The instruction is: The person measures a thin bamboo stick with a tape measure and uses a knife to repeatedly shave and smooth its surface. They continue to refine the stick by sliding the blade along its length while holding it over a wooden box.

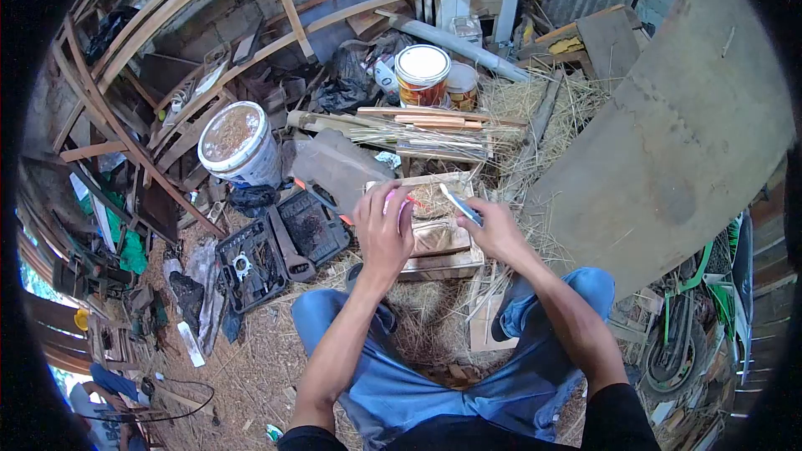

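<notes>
My left hand point(386, 230) is closed around a small pink object point(390, 200), mostly hidden by the fingers; a bit of orange-red shows beside the fingertips. In my right hand point(499, 232) is a slim white-and-blue tool point(460, 204), its pale end pointing up and left towards my left hand. Its exact kind is too small to tell. Both hands are over a small wooden box point(447, 266) between my knees. Straw and a wooden block point(440, 236) show inside the box.
An open tool case point(251, 263) lies left, a hand saw point(288, 246) across it. Beyond stand a white bucket point(242, 146) of sawdust and a paint bucket point(422, 75). Wood strips point(430, 119) lie ahead. A large board point(643, 150) leans right. Another person point(104, 405) is at lower left.
</notes>
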A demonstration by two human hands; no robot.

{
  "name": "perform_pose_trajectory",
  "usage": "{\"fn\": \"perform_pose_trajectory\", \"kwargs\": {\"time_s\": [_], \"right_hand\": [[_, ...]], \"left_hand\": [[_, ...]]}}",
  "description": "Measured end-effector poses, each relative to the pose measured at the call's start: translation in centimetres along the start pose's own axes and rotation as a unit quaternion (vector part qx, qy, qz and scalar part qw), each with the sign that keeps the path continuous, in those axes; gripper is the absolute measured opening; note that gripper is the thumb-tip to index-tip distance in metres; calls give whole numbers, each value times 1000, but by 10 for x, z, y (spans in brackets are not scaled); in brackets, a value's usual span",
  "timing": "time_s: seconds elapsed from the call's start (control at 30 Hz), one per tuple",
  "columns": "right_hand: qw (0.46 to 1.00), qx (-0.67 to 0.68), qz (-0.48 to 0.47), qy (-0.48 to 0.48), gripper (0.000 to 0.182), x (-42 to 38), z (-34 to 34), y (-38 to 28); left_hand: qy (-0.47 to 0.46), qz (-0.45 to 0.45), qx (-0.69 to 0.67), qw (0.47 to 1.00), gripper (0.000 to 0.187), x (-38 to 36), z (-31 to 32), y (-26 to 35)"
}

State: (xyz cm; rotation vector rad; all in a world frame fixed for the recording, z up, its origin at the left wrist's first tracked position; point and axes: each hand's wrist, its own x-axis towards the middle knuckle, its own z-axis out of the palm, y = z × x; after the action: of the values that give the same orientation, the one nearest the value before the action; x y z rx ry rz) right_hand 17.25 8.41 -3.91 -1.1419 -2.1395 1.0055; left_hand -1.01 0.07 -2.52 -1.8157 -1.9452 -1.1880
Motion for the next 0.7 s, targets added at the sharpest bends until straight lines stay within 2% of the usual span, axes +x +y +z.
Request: {"fn": "perform_pose_trajectory", "kwargs": {"time_s": [0.03,0.1,0.17,0.2,0.23,0.3,0.37,0.43,0.5,0.53,0.57,0.67,0.7], "right_hand": [[998,-34,-28,-36,19,1,-4,-1],[997,-42,-49,-50,18,3,-10,-1],[994,-53,-73,-61,18,6,-17,2],[993,-79,-88,-23,18,8,-20,5],[989,-104,-104,16,19,11,-24,7],[986,-120,-111,23,20,15,-35,6],[959,-79,-204,179,24,16,-39,-4],[962,-70,-190,183,26,20,-40,-5],[941,-75,-236,230,26,20,-39,-6],[965,-52,-183,181,26,11,-39,-10],[965,-52,-184,181,26,5,-34,-11],[999,28,-27,25,24,-8,-22,-22],[999,28,-27,25,24,-9,-17,-23]], "left_hand": [[39,67,28,997,20,4,-1,4],[32,89,49,994,15,3,3,2],[-97,74,21,992,15,-4,13,-13],[-109,62,-48,991,10,-5,14,-15],[-107,64,-52,991,10,-8,15,-13],[-139,-9,-108,984,10,-12,15,-9],[-118,8,-112,987,12,-13,21,-11],[-114,-107,-226,962,13,-14,24,-9],[-87,-120,-261,954,14,-19,35,-18],[-132,-221,-360,897,15,-17,29,-13],[-176,-315,-451,816,15,-14,25,-9],[-171,-341,-489,785,15,-15,25,-3],[-177,-361,-496,770,14,-15,24,-2]]}}
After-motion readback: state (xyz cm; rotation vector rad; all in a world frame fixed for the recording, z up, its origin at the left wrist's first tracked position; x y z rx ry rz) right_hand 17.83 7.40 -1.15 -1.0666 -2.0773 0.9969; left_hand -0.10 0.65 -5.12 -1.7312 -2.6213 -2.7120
